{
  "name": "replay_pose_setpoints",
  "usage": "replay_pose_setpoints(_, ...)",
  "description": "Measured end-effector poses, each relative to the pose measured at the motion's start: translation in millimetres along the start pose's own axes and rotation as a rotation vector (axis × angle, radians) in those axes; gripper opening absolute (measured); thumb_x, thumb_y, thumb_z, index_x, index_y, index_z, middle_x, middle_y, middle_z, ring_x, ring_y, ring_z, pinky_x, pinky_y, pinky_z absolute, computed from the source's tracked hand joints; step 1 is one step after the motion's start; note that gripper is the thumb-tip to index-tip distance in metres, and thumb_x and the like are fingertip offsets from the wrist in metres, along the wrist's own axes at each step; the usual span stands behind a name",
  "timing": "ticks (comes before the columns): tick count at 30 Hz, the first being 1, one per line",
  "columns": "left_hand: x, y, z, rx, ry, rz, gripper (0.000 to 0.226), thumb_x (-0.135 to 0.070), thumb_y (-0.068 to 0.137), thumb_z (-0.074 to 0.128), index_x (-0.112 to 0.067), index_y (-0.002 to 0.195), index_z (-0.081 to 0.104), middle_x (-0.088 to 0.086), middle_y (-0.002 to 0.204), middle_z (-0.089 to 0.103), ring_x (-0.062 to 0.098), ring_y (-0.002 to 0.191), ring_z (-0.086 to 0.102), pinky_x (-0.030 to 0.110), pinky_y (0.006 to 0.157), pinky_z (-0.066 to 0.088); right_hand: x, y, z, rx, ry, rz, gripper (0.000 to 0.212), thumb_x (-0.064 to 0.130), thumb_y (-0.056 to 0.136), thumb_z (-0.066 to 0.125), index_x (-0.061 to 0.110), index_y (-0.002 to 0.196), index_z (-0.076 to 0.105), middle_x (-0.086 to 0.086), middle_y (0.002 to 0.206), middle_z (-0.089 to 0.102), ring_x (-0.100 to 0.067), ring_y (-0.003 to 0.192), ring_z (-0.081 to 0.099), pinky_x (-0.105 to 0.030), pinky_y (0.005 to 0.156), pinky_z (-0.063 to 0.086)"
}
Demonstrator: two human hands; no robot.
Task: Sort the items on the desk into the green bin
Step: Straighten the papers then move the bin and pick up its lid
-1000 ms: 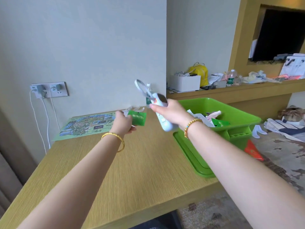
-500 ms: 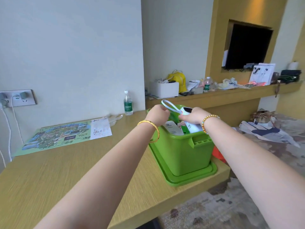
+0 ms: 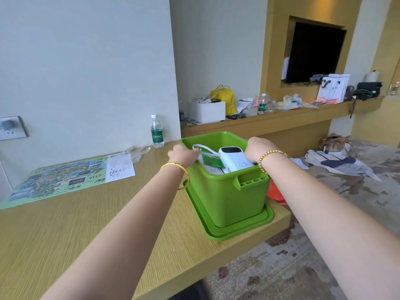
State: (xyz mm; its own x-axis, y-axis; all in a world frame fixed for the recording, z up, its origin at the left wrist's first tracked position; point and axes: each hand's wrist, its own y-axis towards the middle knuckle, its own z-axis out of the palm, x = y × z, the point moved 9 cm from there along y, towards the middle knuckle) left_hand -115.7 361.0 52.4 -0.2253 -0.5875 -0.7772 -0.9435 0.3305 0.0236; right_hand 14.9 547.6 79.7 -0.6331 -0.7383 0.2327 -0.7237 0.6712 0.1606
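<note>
The green bin (image 3: 227,198) stands on its green lid at the desk's right end. Inside it lie a white power bank (image 3: 234,160) with a dark screen and a white strap (image 3: 204,148), a green packet (image 3: 211,162) and white cards. My left hand (image 3: 184,153) is at the bin's left rim, fingers curled on the green packet's edge by the strap. At the right rim, my right hand (image 3: 258,148) curls round the power bank's far end; its fingertips are hidden.
A printed map with a white slip (image 3: 65,180) lies at the desk's back left, beside clear plastic wrap (image 3: 138,150) and a water bottle (image 3: 157,132) by the wall. A cluttered shelf (image 3: 281,118) runs behind the bin. The desk edge drops off just right of the bin.
Both hands carried the power bank and green packet from the desk's back over to the bin and lowered them inside. The view swung right.
</note>
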Motion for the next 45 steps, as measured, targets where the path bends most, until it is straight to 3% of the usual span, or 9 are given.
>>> replay_pose_setpoints(4,9.7,-1.7,6.9,0.115,-0.235,-0.012,0.042,-0.031,0.089,0.052,-0.002,0.120,0.049,0.010,0.108,0.050,0.027,0.099,0.051,0.038,0.085,0.052,-8.4,-0.2,-11.0,-0.103,0.030,0.020,0.009,-0.002,0.081,0.044,0.003,0.075,0.049,-0.006,0.065,0.045,-0.026,0.064,0.049,-0.031,0.057,0.038)
replay_pose_setpoints(9,12.0,-9.1,-4.4,0.084,-0.532,-0.048,0.013,-0.017,0.088,0.053,-0.008,0.098,0.053,0.004,0.089,0.052,0.016,0.076,0.050,0.033,0.069,0.050,-1.8,1.0,-15.5,-0.110,0.042,0.012,0.037,-0.006,0.079,0.043,0.000,0.113,0.058,-0.013,0.085,0.058,-0.031,0.075,0.056,-0.032,0.062,0.042)
replay_pose_setpoints(15,15.4,-19.4,-87.3,-0.082,-0.699,-0.005,0.015,-0.019,0.089,0.049,-0.015,0.074,0.050,-0.001,0.073,0.047,0.009,0.066,0.046,0.033,0.074,0.048,64.9,4.0,-42.7,-0.152,0.081,-0.111,0.042,-0.003,0.081,0.044,0.004,0.119,0.059,-0.016,0.119,0.061,-0.034,0.103,0.059,-0.034,0.082,0.048)
replay_pose_setpoints(21,92.5,-40.6,-165.7,-0.216,-0.620,-0.094,0.014,-0.012,0.087,0.051,-0.013,0.073,0.048,0.002,0.069,0.047,0.013,0.062,0.047,0.036,0.079,0.052,168.3,-19.9,-4.4,-0.069,0.160,-0.255,0.038,-0.001,0.084,0.046,0.003,0.120,0.058,-0.015,0.126,0.059,-0.032,0.113,0.057,-0.033,0.094,0.047)
replay_pose_setpoints(31,216.1,-81.6,-235.4,-0.393,-0.634,-0.286,0.015,-0.019,0.088,0.052,-0.012,0.074,0.050,0.002,0.075,0.045,0.015,0.068,0.047,0.033,0.068,0.049,307.0,-58.1,69.0,0.099,0.165,-0.505,0.030,0.002,0.086,0.050,0.007,0.111,0.065,-0.013,0.115,0.066,-0.031,0.100,0.062,-0.027,0.080,0.049)
replay_pose_setpoints(35,242.2,-86.7,-261.7,-0.498,-0.246,-0.338,0.033,-0.031,0.089,0.045,-0.002,0.100,0.058,0.018,0.113,0.054,0.031,0.105,0.052,0.038,0.089,0.044,315.3,-72.1,65.0,0.067,0.240,-0.472,0.037,0.001,0.085,0.045,0.011,0.115,0.063,-0.014,0.121,0.061,-0.032,0.110,0.056,-0.035,0.092,0.048)
replay_pose_setpoints(39,224.2,-85.2,-301.7,-0.730,0.106,-0.143,0.053,-0.027,0.089,0.051,-0.004,0.135,0.036,0.023,0.152,0.016,0.032,0.142,0.015,0.041,0.113,0.020,322.3,-122.0,57.2,0.022,0.154,-0.539,0.036,0.031,0.095,0.038,0.012,0.121,0.054,-0.015,0.136,0.043,-0.034,0.128,0.034,-0.045,0.102,0.031)
replay_pose_setpoints(42,203.2,-59.0,-291.9,-0.581,0.337,-0.018,0.055,-0.021,0.088,0.051,-0.012,0.139,0.034,0.016,0.156,0.011,0.027,0.144,0.006,0.043,0.116,0.011,348.6,-177.8,68.3,0.171,0.138,-0.707,0.050,0.056,0.092,0.032,0.016,0.095,0.061,-0.014,0.126,0.052,-0.034,0.127,0.035,-0.049,0.106,0.026)
replay_pose_setpoints(45,212.2,-38.3,-287.0,-0.415,0.374,-0.115,0.059,-0.013,0.086,0.050,-0.013,0.141,0.031,0.017,0.154,0.016,0.029,0.143,0.010,0.045,0.116,0.016,354.9,-200.6,65.7,0.261,0.214,-0.774,0.048,0.060,0.088,0.040,0.018,0.070,0.052,-0.006,0.089,0.059,-0.030,0.120,0.041,-0.050,0.106,0.018)
